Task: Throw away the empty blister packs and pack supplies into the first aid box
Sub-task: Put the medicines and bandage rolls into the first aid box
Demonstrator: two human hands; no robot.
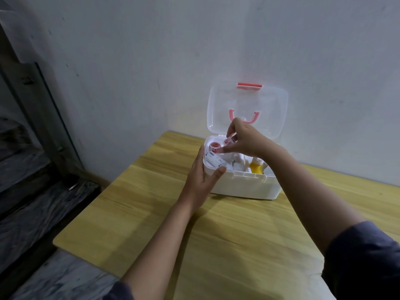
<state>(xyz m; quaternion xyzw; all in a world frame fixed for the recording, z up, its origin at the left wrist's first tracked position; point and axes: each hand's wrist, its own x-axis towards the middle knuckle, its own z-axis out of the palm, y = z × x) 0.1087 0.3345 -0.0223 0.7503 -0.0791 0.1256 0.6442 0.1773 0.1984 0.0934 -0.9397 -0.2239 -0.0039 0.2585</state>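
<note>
A white first aid box (244, 185) stands on the wooden table (216, 234) near the wall, its clear lid (270, 109) with pink handle raised upright. My left hand (200, 172) grips the box's left front corner. My right hand (242, 137) hovers over the box's left compartment, fingers pinched on a small red-and-white package (229, 141). Inside the box lie a red-and-white tape roll (214, 146), a white bandage roll with blue print (214, 161) and a yellow bottle (255, 167). No blister packs are visible.
The table's back edge meets a pale wall. To the left, the table's edge drops to a dark marbled floor (32, 202) and a dark frame (43, 105). Bare tabletop lies in front of the box.
</note>
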